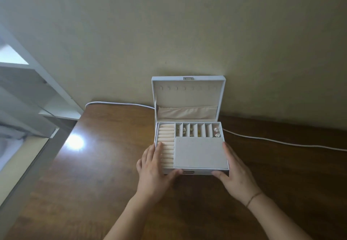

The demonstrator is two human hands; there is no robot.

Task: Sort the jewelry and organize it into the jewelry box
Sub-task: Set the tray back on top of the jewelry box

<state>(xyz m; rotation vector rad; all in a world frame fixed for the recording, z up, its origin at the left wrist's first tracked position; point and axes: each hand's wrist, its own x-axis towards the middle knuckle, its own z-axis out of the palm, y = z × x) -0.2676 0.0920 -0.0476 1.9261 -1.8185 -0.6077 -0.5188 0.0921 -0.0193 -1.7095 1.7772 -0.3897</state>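
Both hands flank the jewelry box (191, 146) on the desk (93, 164): left hand (155, 172) flat-fingered on its left edge, thumb at the front; right hand (236, 172) pressed straight along the right wall. Neither grips. To shift it, I'd press evenly from both sides, keeping it level. Its long axis runs left-right; the raised lid (187, 97) leans against the wall, front toward the person.

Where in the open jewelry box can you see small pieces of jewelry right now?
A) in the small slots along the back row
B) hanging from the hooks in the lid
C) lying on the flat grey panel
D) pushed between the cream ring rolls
A: gold and clear pieces sit in the small slots at the back of the jewelry box; the hooks, ring rolls and grey panel look bare.
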